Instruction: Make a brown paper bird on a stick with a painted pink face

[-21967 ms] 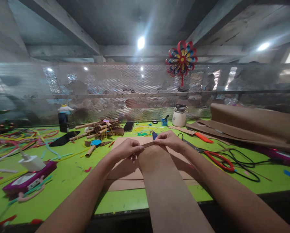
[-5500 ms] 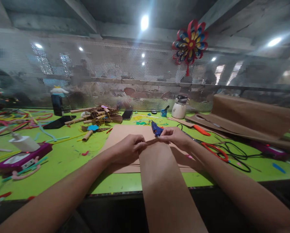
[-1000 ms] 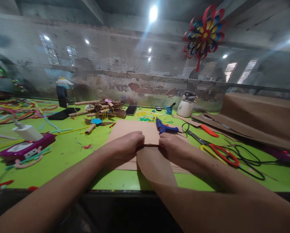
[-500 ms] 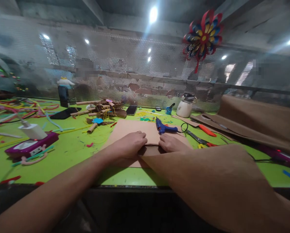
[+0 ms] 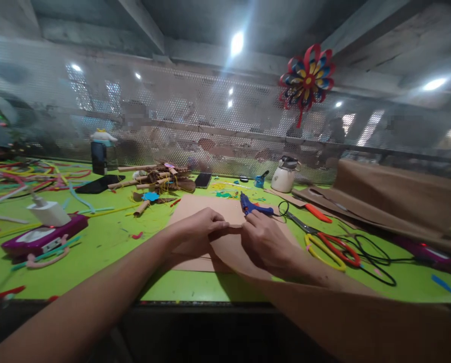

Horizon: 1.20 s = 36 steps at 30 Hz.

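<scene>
Both hands grip the narrow end of a long sheet of brown paper (image 5: 244,259), which sweeps down past my right forearm and off the table's front edge. My left hand (image 5: 202,227) closes on the left corner of that end, thumb on top. My right hand (image 5: 268,239) pinches the right side, fingers curled. Beneath them lies a flat piece of tan cardboard (image 5: 195,204). Just beyond my right hand rests a blue hot glue gun (image 5: 253,205). To its right are scissors (image 5: 323,244) with red and yellow handles.
A purple power strip (image 5: 46,237) with a white charger stands at left. Behind are a bundle of sticks (image 5: 160,176), a phone (image 5: 203,180), a white jug (image 5: 284,174) and a small blue pot (image 5: 259,180). More brown paper (image 5: 391,201) and a black cable (image 5: 380,259) lie at right.
The paper has dropped lower at the right, baring my right forearm and the scissors' handles. My right hand shows more fully above the paper. The camera view has tilted slightly up.
</scene>
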Motion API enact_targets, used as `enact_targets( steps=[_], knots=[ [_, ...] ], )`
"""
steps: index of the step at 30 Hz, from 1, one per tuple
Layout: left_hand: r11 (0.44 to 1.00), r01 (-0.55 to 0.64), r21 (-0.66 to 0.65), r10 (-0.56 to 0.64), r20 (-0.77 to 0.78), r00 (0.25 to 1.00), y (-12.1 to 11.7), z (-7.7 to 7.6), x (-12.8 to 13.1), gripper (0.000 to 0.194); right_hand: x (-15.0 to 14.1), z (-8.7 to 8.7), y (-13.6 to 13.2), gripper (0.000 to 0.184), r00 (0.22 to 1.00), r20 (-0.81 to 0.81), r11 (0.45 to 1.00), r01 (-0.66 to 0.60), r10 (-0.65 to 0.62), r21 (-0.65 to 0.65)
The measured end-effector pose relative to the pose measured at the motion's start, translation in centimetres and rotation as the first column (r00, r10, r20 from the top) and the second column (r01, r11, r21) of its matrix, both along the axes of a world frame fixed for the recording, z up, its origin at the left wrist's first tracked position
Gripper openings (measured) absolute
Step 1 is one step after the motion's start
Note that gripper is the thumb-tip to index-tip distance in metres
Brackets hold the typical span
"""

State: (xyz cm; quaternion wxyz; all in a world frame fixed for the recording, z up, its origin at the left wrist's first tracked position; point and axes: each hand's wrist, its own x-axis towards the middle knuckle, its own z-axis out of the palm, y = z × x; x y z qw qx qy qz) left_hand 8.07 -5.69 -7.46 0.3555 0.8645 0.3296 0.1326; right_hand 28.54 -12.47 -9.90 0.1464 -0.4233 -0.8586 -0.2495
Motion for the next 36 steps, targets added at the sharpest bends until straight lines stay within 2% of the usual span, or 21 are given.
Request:
enact_targets(
  steps=[2, 4, 6, 8, 11, 13, 15, 17, 21, 26, 30, 33, 36],
  knots=[
    [0.996, -0.005, -0.092, 0.01, 0.048, 0.999, -0.2, -0.2, -0.1, 0.036, 0.1, -0.1, 0.1, 0.015, 0.999, -0.04, 1.0, -0.013, 0.013, 0.009],
    [0.989, -0.016, -0.149, 0.029, 0.086, 0.996, -0.3, -0.3, -0.1, 0.036, 0.3, 0.0, 0.1, 0.017, 0.988, -0.147, 0.998, -0.052, 0.047, -0.031],
    [0.983, -0.018, -0.183, 0.041, 0.12, 0.992, -0.5, -0.4, -0.1, 0.036, 0.5, 0.2, 0.2, 0.015, 0.946, -0.308, 0.985, -0.142, 0.105, -0.101],
    [0.981, -0.01, -0.196, 0.037, 0.136, 0.99, -0.5, -0.6, 0.0, 0.035, 0.7, 0.6, 0.4, 0.024, 0.88, -0.459, 0.958, -0.226, 0.124, -0.175],
    [0.985, 0.009, -0.174, 0.016, 0.141, 0.99, -0.4, -0.8, 0.2, 0.034, 0.5, 0.9, 0.7, 0.026, 0.84, -0.543, 0.907, -0.246, 0.023, -0.342],
    [0.994, 0.02, -0.108, -0.007, 0.12, 0.993, -0.3, -0.8, 0.4, 0.032, 0.2, 1.0, 0.8, 0.026, 0.843, -0.535, 0.862, -0.232, -0.053, -0.452],
    [0.999, 0.029, -0.026, -0.027, 0.077, 0.997, -0.2, -0.6, 0.5, 0.03, 0.1, 1.1, 0.8, 0.028, 0.835, -0.541, 0.834, -0.226, -0.1, -0.504],
    [0.999, 0.043, 0.018, -0.044, 0.043, 0.998, -0.3, -0.4, 0.6, 0.027, 0.1, 1.1, 0.8, 0.027, 0.806, -0.578, 0.812, -0.252, -0.125, -0.527],
    [0.997, 0.076, 0.007, -0.076, 0.049, 0.996, -0.7, -0.5, 0.7, 0.026, 0.4, 1.3, 0.9, 0.025, 0.736, -0.66, 0.742, -0.357, -0.15, -0.567],
    [0.991, 0.073, 0.114, -0.074, 0.009, 0.997, -1.5, -0.5, 0.9, 0.028, 0.2, 1.4, 1.0, 0.022, 0.721, -0.679, 0.748, -0.372, -0.14, -0.549],
    [0.982, 0.072, 0.174, -0.074, 0.006, 0.997, -2.5, 0.3, 1.0, 0.03, 0.2, 1.5, 1.1, 0.023, 0.693, -0.702, 0.72, -0.402, -0.165, -0.565],
    [0.974, 0.09, 0.21, -0.089, -0.015, 0.996, -2.6, 0.7, 1.1, 0.029, 0.6, 1.4, 1.4, 0.025, 0.606, -0.766, 0.715, -0.436, -0.215, -0.546],
    [0.968, 0.075, 0.239, -0.073, -0.016, 0.997, -2.3, 0.7, 1.1, 0.028, 1.3, 1.4, 1.7, 0.024, 0.472, -0.832, 0.723, -0.459, -0.293, -0.516]
  ],
)
